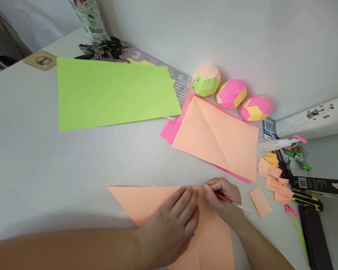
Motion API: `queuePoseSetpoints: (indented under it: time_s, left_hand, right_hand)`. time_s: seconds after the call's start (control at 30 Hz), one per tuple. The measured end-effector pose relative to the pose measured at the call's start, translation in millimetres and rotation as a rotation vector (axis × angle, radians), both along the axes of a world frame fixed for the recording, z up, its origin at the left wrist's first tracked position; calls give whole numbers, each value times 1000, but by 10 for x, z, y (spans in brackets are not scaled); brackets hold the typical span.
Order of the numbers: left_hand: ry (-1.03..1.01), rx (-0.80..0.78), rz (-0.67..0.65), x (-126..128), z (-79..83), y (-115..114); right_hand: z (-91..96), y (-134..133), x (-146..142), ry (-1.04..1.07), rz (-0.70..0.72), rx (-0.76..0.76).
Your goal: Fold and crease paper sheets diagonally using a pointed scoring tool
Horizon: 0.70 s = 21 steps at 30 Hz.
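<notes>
Peach paper [214,234] under outstretched left fingers [183,204], red tool [224,198] between pinched right fingers [218,184], printed bag [91,22], contents hidden

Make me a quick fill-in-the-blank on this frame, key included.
1. The coloured part of the slim tool in the right hand is ____.
2. In the picture, the left hand lies on peach paper, to the ____ of the other.
3. Exactly ____ faceted balls sit in a row.
4. The large sheet just below the keys in the picture is ____.

Missing words: red; left; three; green.
</notes>
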<state>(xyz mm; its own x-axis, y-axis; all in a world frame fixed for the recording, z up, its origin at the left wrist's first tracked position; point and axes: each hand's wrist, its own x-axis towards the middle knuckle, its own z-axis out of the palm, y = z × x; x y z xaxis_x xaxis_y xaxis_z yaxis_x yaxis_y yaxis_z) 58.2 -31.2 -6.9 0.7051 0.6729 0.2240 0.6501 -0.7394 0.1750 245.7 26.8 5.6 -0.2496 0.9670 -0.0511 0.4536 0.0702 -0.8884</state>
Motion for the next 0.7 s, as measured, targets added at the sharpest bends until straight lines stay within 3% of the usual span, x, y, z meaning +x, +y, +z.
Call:
queuePoseSetpoints:
  time_s: [0.17, 0.3, 0.37, 0.5, 0.7]
  left_hand:
    - [-15, 5, 4, -19, -1, 68]
    - [-15, 53, 21, -83, -23, 272]
    - [-9, 68, -10, -147, -36, 426]
    - [7, 77, 4, -263, -42, 672]
    - [100, 132, -44, -222, -31, 551]
  right_hand:
    - [-39, 116, 45, 312, -235, 164]
    - [-33, 192, 84, 354, -351, 310]
    - [-35, 185, 100, 287, -277, 301]
    - [-53, 154, 109, 47, -49, 109]
    - [-74, 186, 90, 31, -51, 112]
